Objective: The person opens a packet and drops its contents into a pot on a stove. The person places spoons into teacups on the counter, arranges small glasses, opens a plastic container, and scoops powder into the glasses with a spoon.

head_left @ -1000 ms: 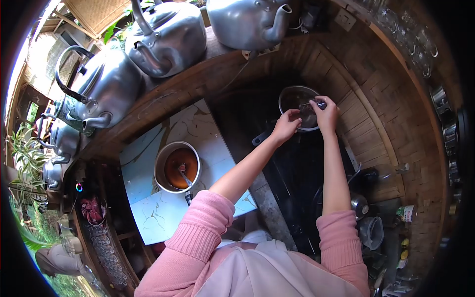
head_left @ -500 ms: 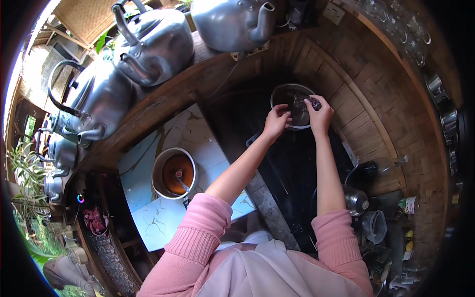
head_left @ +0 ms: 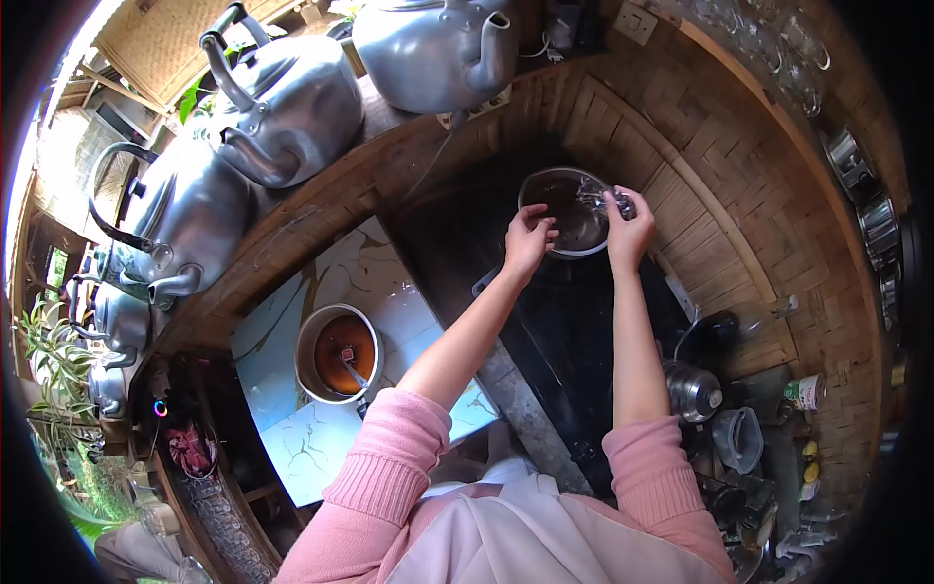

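A metal pot (head_left: 556, 206) stands on the black stove (head_left: 574, 341), with what looks like clear liquid in it. Over its right side, my right hand (head_left: 630, 232) pinches a crinkled, clear plastic bag (head_left: 592, 192); whether anything is inside the bag cannot be made out. My left hand (head_left: 528, 239) is at the pot's left rim, fingers curved and apart, with nothing visible in it. Left of the stove, a second pot (head_left: 305, 352) holds brown, tea-like liquid, a spoon-like utensil and a small reddish tag.
Large aluminium kettles (head_left: 292, 107) line the ledge at upper left. The second pot rests on a marble-patterned tabletop (head_left: 292, 438). To the right are a steel flask (head_left: 693, 391), a clear plastic container (head_left: 737, 440) and a can (head_left: 806, 392). Woven wall (head_left: 710, 214) borders the stove.
The plastic bag in my right hand shows more of itself over the pot, spread to the left of my fingers. My left hand stays by the rim. The view has shifted slightly.
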A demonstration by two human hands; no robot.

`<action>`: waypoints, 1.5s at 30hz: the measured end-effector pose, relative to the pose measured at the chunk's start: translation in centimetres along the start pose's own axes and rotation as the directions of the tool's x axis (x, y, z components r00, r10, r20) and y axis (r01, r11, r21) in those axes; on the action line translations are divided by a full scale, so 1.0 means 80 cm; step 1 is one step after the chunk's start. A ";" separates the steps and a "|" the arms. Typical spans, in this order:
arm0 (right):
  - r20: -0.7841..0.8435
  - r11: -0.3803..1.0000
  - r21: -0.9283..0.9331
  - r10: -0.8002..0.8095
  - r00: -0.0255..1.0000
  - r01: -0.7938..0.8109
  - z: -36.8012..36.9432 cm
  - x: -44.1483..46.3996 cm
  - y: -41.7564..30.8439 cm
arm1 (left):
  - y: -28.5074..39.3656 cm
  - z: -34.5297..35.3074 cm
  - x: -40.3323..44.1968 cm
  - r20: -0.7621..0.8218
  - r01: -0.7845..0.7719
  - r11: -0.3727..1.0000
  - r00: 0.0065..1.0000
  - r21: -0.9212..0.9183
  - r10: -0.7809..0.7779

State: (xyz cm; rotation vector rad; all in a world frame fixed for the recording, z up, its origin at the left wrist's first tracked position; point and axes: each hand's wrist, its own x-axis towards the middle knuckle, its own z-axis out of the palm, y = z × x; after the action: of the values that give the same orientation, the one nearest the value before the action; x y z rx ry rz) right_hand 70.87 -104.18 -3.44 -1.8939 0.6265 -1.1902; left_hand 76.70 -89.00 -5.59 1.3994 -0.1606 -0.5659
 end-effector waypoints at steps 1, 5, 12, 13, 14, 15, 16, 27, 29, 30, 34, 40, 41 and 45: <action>-0.038 0.999 0.039 0.006 0.999 -0.005 0.003 0.002 0.014 | -0.001 -0.002 0.000 -0.047 -0.021 0.999 0.999 -0.037 0.019; -0.035 0.849 0.473 0.286 0.958 -0.236 0.005 0.006 0.050 | -0.001 -0.015 -0.002 -0.214 -0.071 0.991 0.976 -0.114 0.045; 0.412 0.085 0.751 0.715 0.565 -0.655 -0.008 -0.001 0.058 | -0.002 -0.050 -0.021 -0.340 -0.092 0.968 0.940 -0.234 0.007; 0.505 -0.029 0.746 0.675 0.538 -0.665 -0.009 -0.004 0.056 | 0.000 -0.054 -0.026 -0.301 -0.098 0.972 0.953 -0.213 0.030; 0.595 -0.142 0.724 0.623 0.508 -0.674 -0.007 -0.009 0.054 | 0.002 -0.057 -0.032 -0.272 -0.111 0.970 0.961 -0.217 0.049; 0.649 -0.202 0.701 0.578 0.495 -0.684 -0.006 -0.015 0.042 | 0.006 -0.059 -0.039 -0.232 -0.150 0.969 0.967 -0.197 0.103; 0.666 -0.207 0.686 0.565 0.488 -0.697 -0.006 -0.024 0.023 | 0.012 -0.060 -0.048 -0.193 -0.190 0.966 0.969 -0.178 0.155; 0.957 -0.302 0.083 -0.243 0.161 -0.950 0.038 -0.228 -0.207 | 0.093 -0.171 -0.277 -0.071 -0.642 0.734 0.740 0.221 0.669; 0.914 -0.323 -0.096 -0.403 0.045 -0.942 0.042 -0.291 -0.242 | 0.087 -0.208 -0.341 -0.142 -0.661 0.719 0.707 0.216 0.693; 0.933 -0.226 -0.079 -0.359 0.007 -0.971 0.034 -0.325 -0.271 | 0.083 -0.223 -0.378 -0.185 -0.651 0.741 0.718 0.165 0.671; 0.930 -0.114 -0.201 -0.334 -0.153 -0.973 0.008 -0.472 -0.357 | 0.058 -0.285 -0.530 -0.434 -0.681 0.704 0.583 0.200 0.687; 0.761 0.093 -0.460 -0.472 -0.446 -0.883 -0.045 -0.688 -0.471 | 0.005 -0.363 -0.768 -0.699 -0.557 0.720 0.313 0.413 0.643; 0.695 0.100 -0.531 -0.517 -0.500 -0.841 -0.056 -0.720 -0.486 | -0.001 -0.369 -0.805 -0.728 -0.548 0.710 0.243 0.443 0.642; 0.442 0.295 -0.659 -0.593 -0.673 -0.692 -0.118 -0.825 -0.546 | -0.032 -0.379 -0.934 -0.805 -0.494 0.693 -0.024 0.525 0.593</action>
State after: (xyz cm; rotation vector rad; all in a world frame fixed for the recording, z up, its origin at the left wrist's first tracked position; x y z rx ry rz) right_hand 33.49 -33.99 1.62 -0.3348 -0.3652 1.4320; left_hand 24.95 -27.68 2.82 1.3728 0.2913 1.1196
